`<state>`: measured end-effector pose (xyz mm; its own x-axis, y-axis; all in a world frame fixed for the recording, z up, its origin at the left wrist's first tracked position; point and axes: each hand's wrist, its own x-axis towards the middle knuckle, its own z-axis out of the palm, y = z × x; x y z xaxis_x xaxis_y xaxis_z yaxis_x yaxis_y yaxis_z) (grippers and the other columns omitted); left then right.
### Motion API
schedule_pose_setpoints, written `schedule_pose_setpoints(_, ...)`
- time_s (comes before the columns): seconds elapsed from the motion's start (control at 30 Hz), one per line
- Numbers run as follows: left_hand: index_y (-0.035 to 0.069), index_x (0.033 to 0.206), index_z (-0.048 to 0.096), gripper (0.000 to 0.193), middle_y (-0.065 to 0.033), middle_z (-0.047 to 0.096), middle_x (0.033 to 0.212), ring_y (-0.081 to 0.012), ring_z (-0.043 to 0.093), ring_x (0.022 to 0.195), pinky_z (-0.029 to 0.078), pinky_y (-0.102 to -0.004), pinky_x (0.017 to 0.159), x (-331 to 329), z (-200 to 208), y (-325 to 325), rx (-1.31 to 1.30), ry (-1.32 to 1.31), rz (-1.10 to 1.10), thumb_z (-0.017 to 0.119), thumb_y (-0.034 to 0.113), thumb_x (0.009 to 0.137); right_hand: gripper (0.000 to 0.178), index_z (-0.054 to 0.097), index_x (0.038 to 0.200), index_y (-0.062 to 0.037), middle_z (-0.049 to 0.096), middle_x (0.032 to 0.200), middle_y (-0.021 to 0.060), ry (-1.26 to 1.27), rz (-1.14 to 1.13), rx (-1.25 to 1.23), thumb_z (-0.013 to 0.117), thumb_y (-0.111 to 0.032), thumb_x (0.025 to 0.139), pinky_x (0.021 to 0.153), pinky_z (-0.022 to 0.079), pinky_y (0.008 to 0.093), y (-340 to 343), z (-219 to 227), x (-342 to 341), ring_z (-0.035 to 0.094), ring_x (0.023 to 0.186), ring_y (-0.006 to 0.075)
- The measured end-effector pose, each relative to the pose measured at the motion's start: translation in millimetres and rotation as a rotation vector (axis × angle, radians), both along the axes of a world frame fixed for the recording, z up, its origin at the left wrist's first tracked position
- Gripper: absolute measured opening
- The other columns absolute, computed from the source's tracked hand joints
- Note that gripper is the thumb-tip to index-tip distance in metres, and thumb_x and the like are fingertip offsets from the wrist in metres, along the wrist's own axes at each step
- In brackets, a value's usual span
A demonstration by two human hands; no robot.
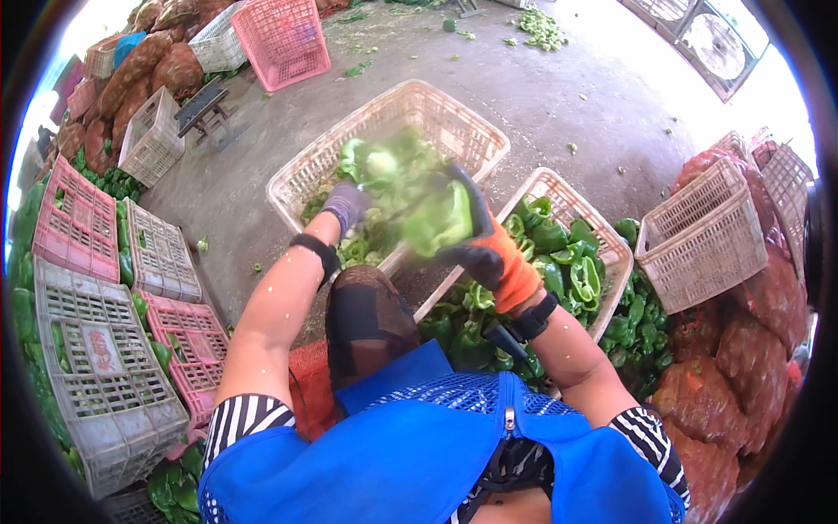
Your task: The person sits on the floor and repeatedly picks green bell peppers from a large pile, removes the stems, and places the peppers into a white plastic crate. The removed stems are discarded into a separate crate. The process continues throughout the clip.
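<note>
My right hand (491, 253), in an orange and black glove, is closed around a green bell pepper (447, 220) that is smeared by motion. My left hand (347, 206), in a purple-grey glove, is just left of it, over the near side of a pale plastic crate (476, 144). Its fingers are blurred, so its grip does not show. Light green pepper cores and scraps (356, 249) lie in this crate, some blurred. By my right wrist, a second crate (624, 262) contains green peppers, several cut open (585, 281).
On the left stand stacked grey crates (105, 367) and pink crates (74, 218) with peppers. Red mesh sacks (751, 349) and a pale crate (703, 236) are on the right. Farther off are a pink crate (279, 44), a small stool (202, 109) and scraps (543, 31) on the floor.
</note>
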<state>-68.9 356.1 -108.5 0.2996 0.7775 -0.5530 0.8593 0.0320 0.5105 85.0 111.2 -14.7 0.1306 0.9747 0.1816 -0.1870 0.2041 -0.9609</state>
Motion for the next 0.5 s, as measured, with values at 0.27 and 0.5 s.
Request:
schedule_pose_setpoints(0.27, 0.0, 0.109, 0.066, 0.039, -0.0261, 0.067, 0.108, -0.0396, 0.066, 0.103, 0.052, -0.0451, 0.089, -58.7, 0.2, 3.6, 0.568, 0.272, -0.535, 0.067, 0.022, 0.077, 0.103, 0.018, 0.157, -0.0085, 0.04, 0.148, 0.0125, 0.047, -0.126, -0.122, 0.075, -0.002, 0.071, 0.106, 0.033, 0.0311, -64.9, 22.6, 15.6, 0.038, 0.132, 0.0208)
schedule_pose_setpoints(0.5, 0.006, 0.116, 0.062, 0.033, -0.0088, 0.059, 0.064, -0.0177, 0.054, 0.047, 0.047, -0.035, 0.046, -22.3, 85.0, -65.4, 0.443, -0.208, -0.424, 0.058, 0.017, 0.085, 0.101, 0.022, 0.154, -0.0027, 0.024, 0.159, 0.0212, -0.95, -0.853, -0.309, 0.077, -0.006, 0.069, 0.116, 0.032, 0.0362, -168.1, 21.6, 102.3, 0.033, 0.144, 0.032)
